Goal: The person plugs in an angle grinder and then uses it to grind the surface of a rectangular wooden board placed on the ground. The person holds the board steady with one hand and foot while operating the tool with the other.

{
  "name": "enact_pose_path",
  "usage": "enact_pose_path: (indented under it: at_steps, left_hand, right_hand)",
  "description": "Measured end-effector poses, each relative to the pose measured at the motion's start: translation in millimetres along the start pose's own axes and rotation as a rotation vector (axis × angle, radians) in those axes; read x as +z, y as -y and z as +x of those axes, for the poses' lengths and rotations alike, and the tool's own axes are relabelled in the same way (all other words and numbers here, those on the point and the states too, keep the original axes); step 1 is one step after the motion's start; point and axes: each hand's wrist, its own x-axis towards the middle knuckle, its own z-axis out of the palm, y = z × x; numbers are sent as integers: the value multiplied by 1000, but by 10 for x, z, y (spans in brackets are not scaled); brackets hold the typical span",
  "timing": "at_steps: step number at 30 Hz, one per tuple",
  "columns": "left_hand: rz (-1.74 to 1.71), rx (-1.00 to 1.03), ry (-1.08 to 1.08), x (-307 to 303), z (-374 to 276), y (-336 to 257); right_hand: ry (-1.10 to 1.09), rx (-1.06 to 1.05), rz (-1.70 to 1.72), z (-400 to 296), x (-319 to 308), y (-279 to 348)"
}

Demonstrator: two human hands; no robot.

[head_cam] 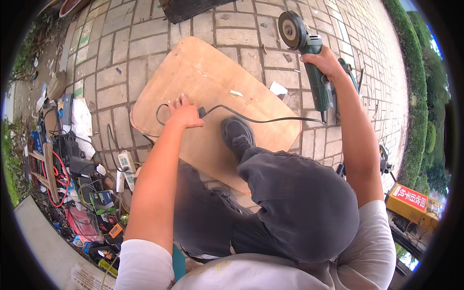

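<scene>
My right hand grips the green body of an angle grinder, whose disc points away at the upper right, off the board. Below me a thin wooden board with rounded corners lies flat on the paving, and my shoe rests on it. Over the board's left part is my left hand, fingers spread and holding nothing; whether it touches the board I cannot tell. Across the board runs the grinder's black cable, with a dark plug or connector beside my left thumb.
A white power strip with a plug in it lies left of my forearm. Farther left is a heap of tools, wires and boxes. A dark slab lies beyond the board. Another green tool is partly hidden behind my right forearm.
</scene>
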Motion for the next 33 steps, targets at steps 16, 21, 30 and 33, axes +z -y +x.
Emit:
enact_pose_path:
  at_steps: [16,21,30,33]
  left_hand:
    - [-143,172,-69,380,-376,-437]
    - [-127,182,-98,401,-525,-359]
    - [-403,224,-62,236,-812,-397]
    - [-401,251,-73,71,-1021,-413]
  right_hand:
    - [455,-172,-418,972,1239,-250]
    - [527,-219,-455,1155,1353,-134]
    - [548,-228,-431,1199,1587,91]
    - [526,-280,-460,1272,1610,126]
